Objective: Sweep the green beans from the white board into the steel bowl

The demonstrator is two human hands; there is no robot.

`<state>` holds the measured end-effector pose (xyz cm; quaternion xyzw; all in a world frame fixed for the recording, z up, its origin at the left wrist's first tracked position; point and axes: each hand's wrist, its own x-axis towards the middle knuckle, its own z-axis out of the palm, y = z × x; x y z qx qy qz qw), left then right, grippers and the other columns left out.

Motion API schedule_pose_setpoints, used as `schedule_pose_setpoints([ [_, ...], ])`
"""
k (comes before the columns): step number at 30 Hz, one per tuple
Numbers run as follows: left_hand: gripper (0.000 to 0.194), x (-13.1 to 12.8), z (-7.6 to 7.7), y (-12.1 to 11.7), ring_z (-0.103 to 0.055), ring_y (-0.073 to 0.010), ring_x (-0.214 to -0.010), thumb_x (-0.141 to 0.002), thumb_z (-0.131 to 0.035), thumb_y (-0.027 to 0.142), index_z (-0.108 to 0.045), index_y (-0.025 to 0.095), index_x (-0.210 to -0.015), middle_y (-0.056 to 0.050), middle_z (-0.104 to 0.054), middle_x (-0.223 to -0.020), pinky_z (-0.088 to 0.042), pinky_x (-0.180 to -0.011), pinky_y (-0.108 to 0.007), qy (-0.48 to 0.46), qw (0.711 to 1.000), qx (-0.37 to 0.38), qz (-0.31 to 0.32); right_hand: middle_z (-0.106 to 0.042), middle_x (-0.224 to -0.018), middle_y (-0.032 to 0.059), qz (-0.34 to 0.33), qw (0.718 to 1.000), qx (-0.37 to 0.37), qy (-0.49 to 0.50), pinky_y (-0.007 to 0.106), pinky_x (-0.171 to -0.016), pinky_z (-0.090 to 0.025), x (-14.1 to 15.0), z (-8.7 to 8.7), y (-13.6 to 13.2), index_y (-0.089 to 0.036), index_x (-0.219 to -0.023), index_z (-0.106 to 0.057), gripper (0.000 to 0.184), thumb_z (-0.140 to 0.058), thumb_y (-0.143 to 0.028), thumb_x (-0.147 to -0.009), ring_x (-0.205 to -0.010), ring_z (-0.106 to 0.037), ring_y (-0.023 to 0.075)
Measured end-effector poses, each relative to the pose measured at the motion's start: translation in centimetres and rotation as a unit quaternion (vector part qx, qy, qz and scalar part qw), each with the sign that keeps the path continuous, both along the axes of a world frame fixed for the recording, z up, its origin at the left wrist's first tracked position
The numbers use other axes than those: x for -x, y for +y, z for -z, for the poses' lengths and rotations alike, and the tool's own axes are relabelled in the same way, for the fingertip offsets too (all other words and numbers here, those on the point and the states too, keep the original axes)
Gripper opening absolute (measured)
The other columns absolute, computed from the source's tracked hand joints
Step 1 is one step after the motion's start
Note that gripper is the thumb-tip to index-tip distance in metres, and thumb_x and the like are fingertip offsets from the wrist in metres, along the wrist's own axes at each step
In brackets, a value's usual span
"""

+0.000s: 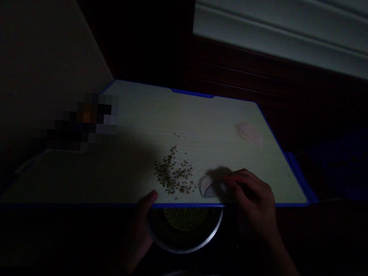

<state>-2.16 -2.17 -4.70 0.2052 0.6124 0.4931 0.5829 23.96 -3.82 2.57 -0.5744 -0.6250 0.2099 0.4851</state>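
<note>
My right hand [252, 197] pinches a clear protractor [213, 189], its curved edge on the tabletop near the front. A few pale grains [205, 183] lie beside its left end. To the left of it are scattered green beans [172, 173], several of them loose from the main patch. Below the front edge, a metal bowl [205, 245] contains many more green beans [185, 217]; the tabletop hides its far side. My left hand [142, 229] grips the bowl's left side, with the thumb up at the table edge and the fingers mostly hidden in the dark.
The pale tabletop [141, 108] has a blue rim. A small heap of pale, rice-like grains [248, 133] lies at its right rear. Blurred-out items [87, 119] are at the left edge. A wall stands at the left, and a dark blue object [356, 161] is at the right.
</note>
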Motion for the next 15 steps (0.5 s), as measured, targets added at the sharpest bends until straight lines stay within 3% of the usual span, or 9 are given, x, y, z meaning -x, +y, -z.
schedule_pose_setpoints([
  [4,0.031,0.1,-0.2,0.1,-0.036,-0.0299,-0.151,-0.061,-0.089,0.022,-0.074,0.028,-0.087,0.000,-0.072,-0.130,-0.022,-0.127,-0.036,0.033,0.999,-0.004,-0.001,-0.076,-0.092,0.0015,-0.028,0.999,0.001,-0.020,0.029,-0.072,-0.053,0.0,-0.1,0.0,-0.025,-0.101,-0.077,0.014,-0.064,-0.023,-0.096,-0.083,-0.070,0.0156],
  [9,0.018,-0.8,-1.0,0.5,-0.028,-0.0288,-0.154,-0.072,-0.083,0.037,-0.068,0.029,-0.079,-0.003,-0.077,-0.115,-0.024,-0.126,-0.041,0.038,0.998,0.025,-0.038,-0.080,-0.099,0.0024,-0.088,0.995,-0.015,-0.048,0.030,-0.075,-0.058,0.3,-0.1,0.1,-0.027,-0.107,-0.078,0.018,-0.067,-0.021,-0.094,-0.086,-0.074,0.0169],
  [12,0.019,-1.3,-1.7,0.8,-0.027,-0.0284,-0.155,-0.070,-0.084,0.033,-0.068,0.028,-0.076,-0.005,-0.077,-0.113,-0.023,-0.126,-0.037,0.052,0.996,0.020,-0.065,-0.081,-0.100,0.0024,-0.068,0.996,-0.020,-0.061,0.031,-0.078,-0.059,0.6,-0.1,0.3,-0.028,-0.109,-0.078,0.019,-0.066,-0.021,-0.095,-0.087,-0.075,0.0172],
  [15,0.017,-1.5,-2.1,0.9,-0.028,-0.0281,-0.154,-0.070,-0.083,0.034,-0.068,0.028,-0.075,-0.005,-0.077,-0.110,-0.018,-0.127,-0.036,0.046,0.997,0.027,-0.059,-0.081,-0.101,0.0020,-0.007,0.998,-0.022,-0.066,0.033,-0.081,-0.060,0.8,0.0,0.5,-0.028,-0.107,-0.078,0.018,-0.065,-0.023,-0.096,-0.089,-0.075,0.0176],
])
